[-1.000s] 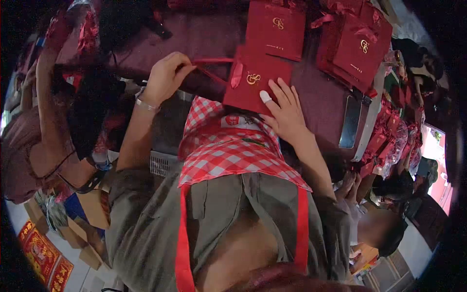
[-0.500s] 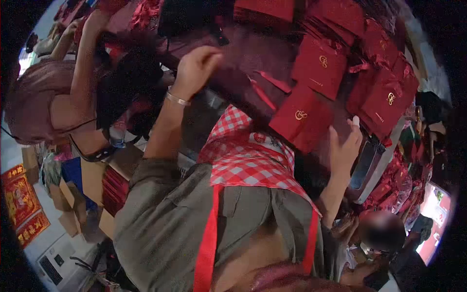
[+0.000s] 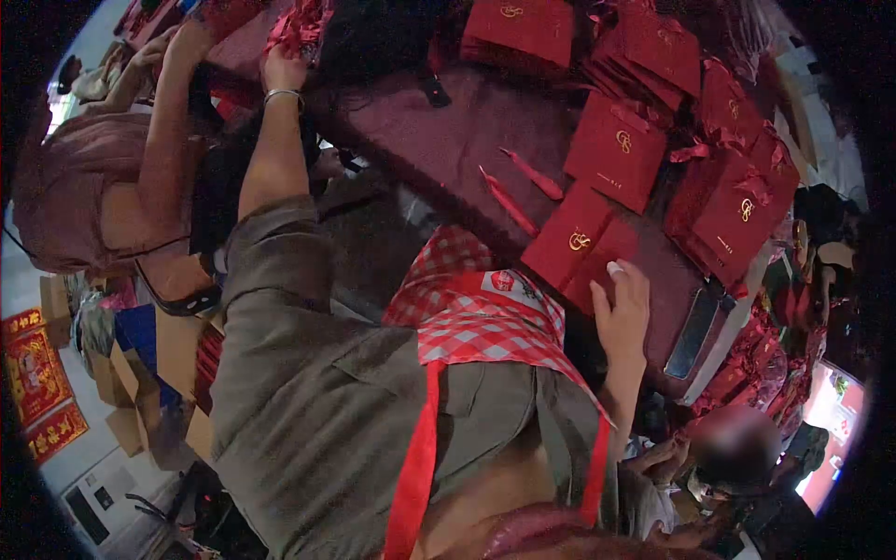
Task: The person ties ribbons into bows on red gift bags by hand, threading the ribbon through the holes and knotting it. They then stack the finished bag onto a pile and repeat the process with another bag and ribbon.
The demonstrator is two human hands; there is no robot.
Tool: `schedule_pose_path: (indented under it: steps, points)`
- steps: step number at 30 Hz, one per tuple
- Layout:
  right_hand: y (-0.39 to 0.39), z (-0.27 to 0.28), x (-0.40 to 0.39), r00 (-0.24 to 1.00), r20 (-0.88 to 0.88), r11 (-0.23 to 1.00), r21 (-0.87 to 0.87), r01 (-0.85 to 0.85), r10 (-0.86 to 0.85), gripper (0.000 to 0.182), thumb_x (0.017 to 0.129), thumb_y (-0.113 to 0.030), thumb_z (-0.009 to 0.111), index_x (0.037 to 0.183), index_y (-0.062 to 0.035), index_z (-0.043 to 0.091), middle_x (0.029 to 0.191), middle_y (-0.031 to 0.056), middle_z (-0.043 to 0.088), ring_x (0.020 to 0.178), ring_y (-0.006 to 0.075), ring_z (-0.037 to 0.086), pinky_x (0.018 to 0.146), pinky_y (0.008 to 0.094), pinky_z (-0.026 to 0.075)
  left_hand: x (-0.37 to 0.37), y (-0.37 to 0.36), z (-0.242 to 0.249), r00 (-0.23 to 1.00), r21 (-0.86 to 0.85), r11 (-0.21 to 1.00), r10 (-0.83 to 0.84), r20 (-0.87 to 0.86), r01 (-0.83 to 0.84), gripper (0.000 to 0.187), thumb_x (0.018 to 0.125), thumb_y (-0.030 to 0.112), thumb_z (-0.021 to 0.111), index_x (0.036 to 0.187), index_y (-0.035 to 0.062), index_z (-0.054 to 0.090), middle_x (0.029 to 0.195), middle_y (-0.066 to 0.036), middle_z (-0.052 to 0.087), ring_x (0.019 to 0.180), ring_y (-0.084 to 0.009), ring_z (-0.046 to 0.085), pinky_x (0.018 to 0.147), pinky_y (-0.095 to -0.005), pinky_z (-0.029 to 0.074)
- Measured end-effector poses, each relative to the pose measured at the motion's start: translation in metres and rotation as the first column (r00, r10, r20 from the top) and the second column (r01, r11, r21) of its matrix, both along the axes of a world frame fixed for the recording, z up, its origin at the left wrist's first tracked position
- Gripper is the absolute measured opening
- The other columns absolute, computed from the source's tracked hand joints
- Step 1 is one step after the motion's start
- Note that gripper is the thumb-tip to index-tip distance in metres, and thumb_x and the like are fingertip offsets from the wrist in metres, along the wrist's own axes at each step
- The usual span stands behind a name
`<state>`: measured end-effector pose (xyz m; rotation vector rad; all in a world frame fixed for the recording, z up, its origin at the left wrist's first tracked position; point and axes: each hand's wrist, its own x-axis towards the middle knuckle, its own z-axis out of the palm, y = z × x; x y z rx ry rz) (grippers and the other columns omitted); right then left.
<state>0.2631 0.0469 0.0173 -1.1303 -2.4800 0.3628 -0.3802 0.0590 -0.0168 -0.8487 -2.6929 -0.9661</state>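
- Left hand: extended across to the bundle of red ribbons; fingertips obscured, so whether this grip was closed could not be determined.
- Right hand: positioned at the right edge of the red bag; grip released, fingers loosely bent, thumb apart. One finger wore a white cover.
- Red bag: lay flat at the near edge of the tabletop, gold monogram facing up.
- Ribbon strips: extended leftward from the red bag, loose ends apart.
- Second bag: lay just beyond the red bag.
- Phone: rested to the right of the right hand.
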Motion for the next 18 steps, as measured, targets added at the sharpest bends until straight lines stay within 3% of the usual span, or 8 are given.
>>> schedule_pose_path:
  steps: [6,9,11,12,13,14,15,18]
  points:
    - [0.0,0.002,-0.003,1.0,0.015,1.0,-0.008,0.015,-0.015,0.029,0.079,-0.014,0.066,0.103,-0.0014,0.056,0.11,0.0171,0.052,0.1,0.0372,0.049,0.084,0.044,0.043,-0.009,0.014,-0.003,0.99,-0.407,0.911,-0.113,-0.082,0.071,0.027,0.082,0.032,0.059,0.099,0.0131,0.068,0.1,-0.017,0.065,0.095,-0.0323,0.062,0.083,-0.0419,0.048]
    - [-0.001,0.001,-0.003,0.999,0.0,0.999,-0.03,0.037,-0.037,0.027,0.079,-0.014,0.066,0.102,-0.0015,0.057,0.109,0.0173,0.052,0.101,0.0368,0.05,0.083,0.0441,0.043,0.024,0.018,0.016,0.999,-0.008,1.0,0.026,-0.032,-0.026,0.025,0.08,0.032,0.061,0.087,0.0094,0.069,0.092,-0.018,0.065,0.088,-0.034,0.063,0.079,-0.0434,0.049]
    - [0.001,0.004,-0.005,0.999,-0.004,0.999,-0.009,0.039,-0.039,0.027,0.079,-0.013,0.066,0.101,-0.0013,0.057,0.108,0.0171,0.052,0.1,0.0367,0.05,0.083,0.044,0.044,0.02,0.033,0.021,0.957,0.191,0.981,0.032,-0.29,0.025,0.025,0.081,0.031,0.061,0.086,0.0078,0.068,0.086,-0.019,0.065,0.083,-0.0359,0.062,0.076,-0.0447,0.048]
    - [-0.001,0.005,-0.005,0.999,-0.006,0.999,0.002,0.032,-0.032,0.027,0.078,-0.013,0.067,0.1,-0.0011,0.057,0.107,0.017,0.053,0.099,0.0367,0.05,0.083,0.0439,0.044,0.003,0.043,0.034,0.94,0.432,0.838,-0.26,-0.222,0.334,0.024,0.082,0.029,0.061,0.087,0.0063,0.067,0.083,-0.019,0.064,0.081,-0.0361,0.06,0.073,-0.0444,0.047]
    - [-0.001,0.004,-0.004,0.999,-0.001,0.999,-0.003,0.035,-0.035,0.027,0.078,-0.013,0.067,0.1,-0.0011,0.057,0.107,0.017,0.053,0.099,0.0367,0.05,0.083,0.0439,0.044,0.008,0.052,0.022,0.94,0.429,0.839,-0.264,-0.217,0.335,0.024,0.082,0.029,0.061,0.087,0.0063,0.067,0.083,-0.019,0.064,0.081,-0.0361,0.06,0.073,-0.0444,0.047]
    - [0.0,0.002,-0.004,0.999,-0.018,0.999,-0.013,0.041,-0.041,0.027,0.078,-0.012,0.067,0.1,-0.0011,0.057,0.107,0.0167,0.053,0.099,0.0367,0.051,0.084,0.0438,0.044,0.07,0.05,0.069,0.936,0.446,0.837,-0.199,-0.292,0.317,0.024,0.084,0.027,0.059,0.087,0.0032,0.065,0.084,-0.018,0.064,0.081,-0.0351,0.061,0.072,-0.0422,0.047]
    - [0.002,0.001,-0.005,0.998,-0.036,0.999,-0.022,0.049,-0.05,0.027,0.078,-0.012,0.067,0.1,-0.0012,0.057,0.107,0.0164,0.054,0.099,0.0367,0.051,0.084,0.0437,0.044,0.096,0.053,0.077,0.844,0.362,0.823,-0.236,-0.482,0.437,0.026,0.09,0.024,0.057,0.092,-0.0017,0.062,0.081,-0.009,0.063,0.077,-0.0199,0.061,0.068,-0.032,0.048]
    - [0.002,0.012,-0.016,0.991,-0.137,1.0,0.001,-0.011,0.011,0.028,0.077,-0.01,0.068,0.101,-0.0017,0.058,0.108,0.0159,0.055,0.099,0.0367,0.052,0.085,0.0437,0.044,0.223,0.039,0.092,0.607,0.587,0.506,-0.794,0.031,0.632,0.012,0.092,0.012,0.053,0.092,0.0007,0.059,0.079,-0.004,0.063,0.074,-0.0109,0.058,0.067,-0.0243,0.047]
